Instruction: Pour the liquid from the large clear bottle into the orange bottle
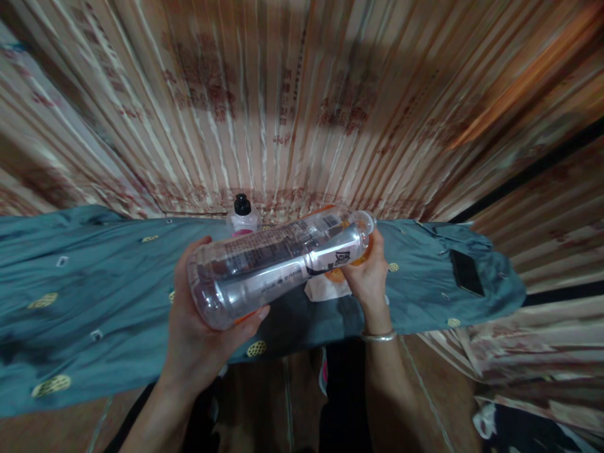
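Above the blue cloth (94, 283), left hand (198, 327) and right hand (370, 274) both grip 1 clear plastic bottle (278, 261) sideways.

A clear plastic bottle (278, 264) with a printed label lies nearly horizontal in the air, base toward the left, neck slightly raised to the right, above the blue-clothed table.

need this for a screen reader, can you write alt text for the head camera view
Two bare hands hold a clear plastic bottle sideways above a teal cloth: the left hand grips its base, the right hand its cap end. A smaller bottle with a black cap stands behind, a dark phone lies to the right.
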Available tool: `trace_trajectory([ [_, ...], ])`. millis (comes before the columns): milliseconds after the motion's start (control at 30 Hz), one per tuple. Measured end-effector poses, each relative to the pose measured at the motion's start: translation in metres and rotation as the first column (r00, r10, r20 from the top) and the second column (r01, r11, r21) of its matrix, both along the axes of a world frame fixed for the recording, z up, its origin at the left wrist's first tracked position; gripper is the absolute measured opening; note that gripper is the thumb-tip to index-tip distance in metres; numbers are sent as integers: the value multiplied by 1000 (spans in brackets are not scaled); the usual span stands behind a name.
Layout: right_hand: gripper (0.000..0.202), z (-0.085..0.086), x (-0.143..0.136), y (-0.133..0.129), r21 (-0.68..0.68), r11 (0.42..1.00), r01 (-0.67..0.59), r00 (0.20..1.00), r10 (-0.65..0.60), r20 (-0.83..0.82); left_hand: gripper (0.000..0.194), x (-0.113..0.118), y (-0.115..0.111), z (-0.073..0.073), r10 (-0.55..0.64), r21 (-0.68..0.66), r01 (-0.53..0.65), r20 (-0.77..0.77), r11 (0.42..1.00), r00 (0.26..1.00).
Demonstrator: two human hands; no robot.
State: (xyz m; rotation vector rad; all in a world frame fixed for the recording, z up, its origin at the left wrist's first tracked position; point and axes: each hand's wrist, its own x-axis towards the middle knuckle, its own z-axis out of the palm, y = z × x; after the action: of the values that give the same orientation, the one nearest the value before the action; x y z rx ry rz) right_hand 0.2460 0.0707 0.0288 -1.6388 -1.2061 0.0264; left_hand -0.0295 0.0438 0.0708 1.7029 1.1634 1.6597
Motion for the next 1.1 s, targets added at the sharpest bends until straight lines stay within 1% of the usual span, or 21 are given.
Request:
trace_trajectory([
  [100, 78, 0, 0, 0, 3, 1000, -17, 1000, 17, 12, 93, 1, 2, -2, 6, 3, -6, 13, 1000, 1000],
  [267, 77, -1, 1, 0, -7, 1000, -5, 1000, 5, 10, 89, 2, 4, -6, 0, -50, 2, 34, 999, 999],
  [333, 76, -1, 1, 0, -7, 1000, -8, 1000, 8, 3, 90, 2, 5, -9, 2, -41, -1, 37, 999, 999],
  [367, 77, -1, 1, 0, -6, 1000, -11, 1000, 11, 0, 93, 1, 6, -10, 7, -14, -6, 45, 1000, 999],
  [433, 80, -1, 2, 1, -8, 1000, -17, 1000, 17, -7, 100, 0, 7, -13, -10, -58, 12, 29, 998, 1000],
  [533, 81, -1, 2, 1, -23, 1000, -17, 1000, 16, -14, 106, 0, 7, -17, -27, -70, 29, 35, 997, 999],
  [600, 81, 0, 2, 1, -27, 999, -19, 1000, 19, -19, 103, 1, 5, -17, -40, -112, 49, 75, 993, 996],
  [733, 82, -1, 2, 1, -6, 1000, -16, 1000, 16, -13, 99, 7, -1, -14, -33, -250, 80, 186, 965, 982],
  [833, 79, -2, 2, 1, 10, 1000, -13, 1000, 13, 12, 104, 10, -3, -14, -42, -291, 116, 248, 950, 968],
  [900, 78, -3, 2, 1, 8, 1000, -14, 1000, 14, 15, 105, 9, -2, -17, -43, -304, 131, 278, 944, 960],
  [1000, 79, -3, 1, 1, -12, 1000, -24, 1000, 24, -3, 102, 3, 3, -26, -53, -297, 137, 276, 945, 960],
  [1067, 80, -2, 1, 1, -21, 999, -28, 1000, 28, -13, 106, -2, 7, -32, -98, -295, 178, 267, 939, 959],
  [1100, 80, -2, 1, 1, -22, 999, -27, 999, 27, -17, 107, -3, 8, -35, -107, -305, 197, 288, 932, 952],
])
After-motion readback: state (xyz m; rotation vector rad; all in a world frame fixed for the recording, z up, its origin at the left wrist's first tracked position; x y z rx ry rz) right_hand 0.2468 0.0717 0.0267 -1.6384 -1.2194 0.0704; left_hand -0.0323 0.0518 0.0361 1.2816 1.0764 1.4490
